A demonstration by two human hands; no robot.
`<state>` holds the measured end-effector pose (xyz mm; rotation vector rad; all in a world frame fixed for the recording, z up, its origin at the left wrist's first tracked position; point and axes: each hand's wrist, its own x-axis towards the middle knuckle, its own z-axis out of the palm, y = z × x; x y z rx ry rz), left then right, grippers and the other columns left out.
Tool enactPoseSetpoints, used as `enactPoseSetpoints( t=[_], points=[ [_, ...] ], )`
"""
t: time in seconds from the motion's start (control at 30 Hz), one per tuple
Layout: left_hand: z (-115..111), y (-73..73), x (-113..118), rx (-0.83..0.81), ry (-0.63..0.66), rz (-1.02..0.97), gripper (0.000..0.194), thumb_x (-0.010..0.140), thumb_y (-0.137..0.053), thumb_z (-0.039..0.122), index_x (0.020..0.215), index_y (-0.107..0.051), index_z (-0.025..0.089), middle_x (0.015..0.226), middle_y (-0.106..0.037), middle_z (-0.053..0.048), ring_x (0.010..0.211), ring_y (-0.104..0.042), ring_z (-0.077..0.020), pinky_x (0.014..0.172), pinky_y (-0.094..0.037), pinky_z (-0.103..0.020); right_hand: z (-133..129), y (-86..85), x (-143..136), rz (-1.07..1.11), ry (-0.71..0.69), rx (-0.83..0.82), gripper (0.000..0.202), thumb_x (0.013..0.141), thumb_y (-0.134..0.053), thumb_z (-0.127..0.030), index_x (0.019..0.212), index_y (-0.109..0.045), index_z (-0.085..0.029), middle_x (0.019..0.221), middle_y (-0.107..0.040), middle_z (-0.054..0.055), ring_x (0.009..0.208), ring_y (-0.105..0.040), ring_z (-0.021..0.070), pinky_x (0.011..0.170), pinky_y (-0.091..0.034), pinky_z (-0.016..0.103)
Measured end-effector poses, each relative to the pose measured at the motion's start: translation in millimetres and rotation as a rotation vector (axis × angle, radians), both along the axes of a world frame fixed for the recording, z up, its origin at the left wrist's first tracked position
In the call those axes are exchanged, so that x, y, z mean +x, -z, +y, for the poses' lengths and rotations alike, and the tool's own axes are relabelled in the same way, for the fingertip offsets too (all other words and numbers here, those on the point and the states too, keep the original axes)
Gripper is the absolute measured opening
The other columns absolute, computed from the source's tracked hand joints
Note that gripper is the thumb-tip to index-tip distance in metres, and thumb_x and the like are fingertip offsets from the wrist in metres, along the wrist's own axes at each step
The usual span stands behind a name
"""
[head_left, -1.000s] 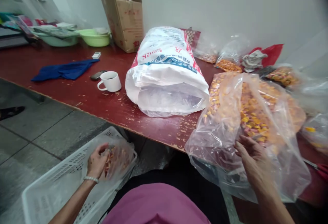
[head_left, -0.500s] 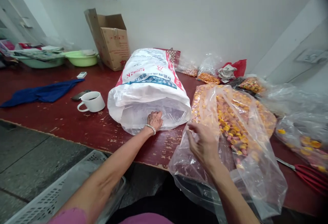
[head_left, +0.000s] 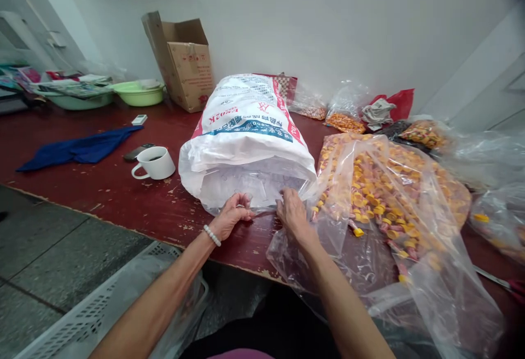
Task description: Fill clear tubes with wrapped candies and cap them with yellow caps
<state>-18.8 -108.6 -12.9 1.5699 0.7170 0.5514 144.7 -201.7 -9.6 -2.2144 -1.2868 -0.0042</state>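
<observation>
A white woven sack [head_left: 246, 113] with red and blue print lies on the table, its mouth facing me and lined with a clear plastic liner [head_left: 229, 181]. At the lower lip of that mouth, my left hand [head_left: 232, 216], with a beaded bracelet at the wrist, pinches the liner's edge between thumb and fingers. My right hand [head_left: 293, 215] grips the same edge a little to the right, its fingertips partly hidden. Just beside it lies a big clear plastic bag [head_left: 353, 154] of small yellow-capped pieces [head_left: 369, 200], some showing at its open front.
On the left are a white mug [head_left: 158, 164], a dark phone-like object [head_left: 137, 152] and a blue cloth [head_left: 86, 148]. A cardboard box [head_left: 191, 74] and green basins [head_left: 141, 95] stand behind. Scissors [head_left: 492, 277] lie far right. A white basket [head_left: 94, 310] sits below the table edge.
My left hand has drawn back from inside the sack mouth to its lower lip. My right hand has moved from the clear bag leftward to the liner's edge. The view has shifted slightly.
</observation>
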Motion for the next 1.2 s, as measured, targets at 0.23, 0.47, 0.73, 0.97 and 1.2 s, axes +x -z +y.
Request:
enactPoseSetpoints(
  t=[0.23, 0.47, 0.73, 0.97, 1.2],
  points=[
    [-45.0, -19.1, -3.0, -0.614, 0.237, -0.419, 0.041, 0.071, -0.069, 0.015, 0.110, -0.056, 0.016, 0.112, -0.063, -0.009, 0.096, -0.062, -0.0183, 0.085, -0.048, -0.032, -43.0, -13.7, -62.5, 0.114, -0.162, 0.236, 0.017, 0.086, -0.049, -0.020, 0.101, -0.055, -0.016, 0.092, -0.064, 0.006, 0.080, -0.061, 0.0149, 0.070, -0.051, 0.027],
    [-72.4, -32.5, -12.5, -0.577, 0.082, -0.459, 0.014, 0.075, -0.068, 0.019, 0.087, -0.061, 0.015, 0.082, -0.069, -0.003, 0.084, -0.064, -0.0158, 0.081, -0.048, -0.028, -125.5, -47.6, -40.2, 0.021, -0.135, 0.521, 0.020, 0.088, -0.046, -0.019, 0.101, -0.061, -0.022, 0.099, -0.063, 0.006, 0.093, -0.060, 0.0168, 0.080, -0.050, 0.031],
    [-125.3, -42.5, -19.2, -0.388, 0.389, -0.219, 0.024, 0.076, -0.068, 0.028, 0.096, -0.060, 0.017, 0.083, -0.064, -0.003, 0.067, -0.059, -0.0129, 0.053, -0.042, -0.021, -167.0, -0.7, 90.9, 0.077, 0.467, 0.247, 0.014, 0.069, -0.059, -0.027, 0.075, -0.063, -0.015, 0.073, -0.065, 0.007, 0.071, -0.059, 0.0210, 0.073, -0.045, 0.036],
    [-138.8, -26.7, -7.6, -0.178, 0.384, -0.013, 0.043, 0.078, -0.063, 0.040, 0.113, -0.061, 0.015, 0.089, -0.062, -0.006, 0.068, -0.055, -0.0121, 0.048, -0.036, -0.019, -178.0, 0.8, 77.8, 0.141, 0.499, 0.285, 0.028, 0.076, -0.055, -0.037, 0.087, -0.064, -0.013, 0.082, -0.067, 0.012, 0.077, -0.061, 0.0236, 0.077, -0.045, 0.039],
    [-141.8, -35.4, -3.6, 0.107, 0.415, 0.027, 0.032, 0.077, -0.062, 0.028, 0.106, -0.067, 0.014, 0.084, -0.065, -0.003, 0.076, -0.054, -0.0142, 0.071, -0.043, -0.025, -206.3, -46.3, -22.4, 0.449, 0.075, 0.462, 0.027, 0.087, -0.053, -0.034, 0.110, -0.057, -0.021, 0.099, -0.064, 0.007, 0.089, -0.062, 0.0177, 0.079, -0.050, 0.031]
  ],
)
